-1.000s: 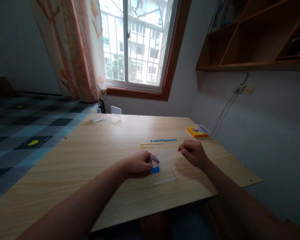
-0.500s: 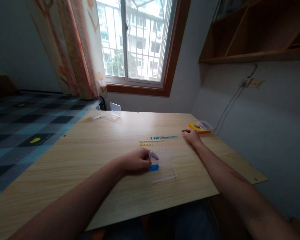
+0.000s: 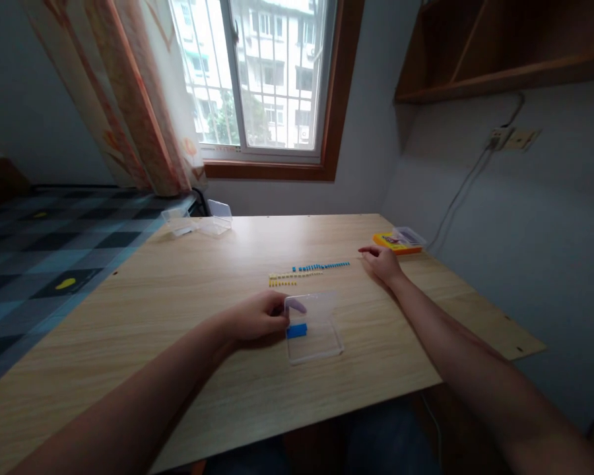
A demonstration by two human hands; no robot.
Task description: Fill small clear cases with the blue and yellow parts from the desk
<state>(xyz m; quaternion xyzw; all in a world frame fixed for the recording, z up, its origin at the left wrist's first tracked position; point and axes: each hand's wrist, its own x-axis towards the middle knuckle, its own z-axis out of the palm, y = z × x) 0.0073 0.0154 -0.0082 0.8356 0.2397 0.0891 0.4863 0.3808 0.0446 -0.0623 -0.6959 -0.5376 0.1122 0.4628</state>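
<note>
My left hand (image 3: 263,315) is closed on the left edge of a clear plastic box (image 3: 327,356), which rests on the table in front of me. Blue pieces (image 3: 297,330) lie in the box, close to my left fingertips. Beyond the box, small pieces are set out in lines: a blue row (image 3: 327,266), a pale yellow row (image 3: 301,275) and a shorter yellow row (image 3: 282,284). My right hand (image 3: 382,262) rests on the table just past the right end of the blue row. Its index finger is stretched out, and I see nothing held there.
An orange and yellow box (image 3: 398,244) with a clear lid stands beyond my right hand. Two clear plastic cases (image 3: 215,225) sit at the table's far left corner. The wooden table (image 3: 198,284) has a wall at its right and a checked bed (image 3: 79,237) at its left.
The whole view has shifted slightly. My left hand still grips the clear box, and my right hand remains by the end of the blue row.
</note>
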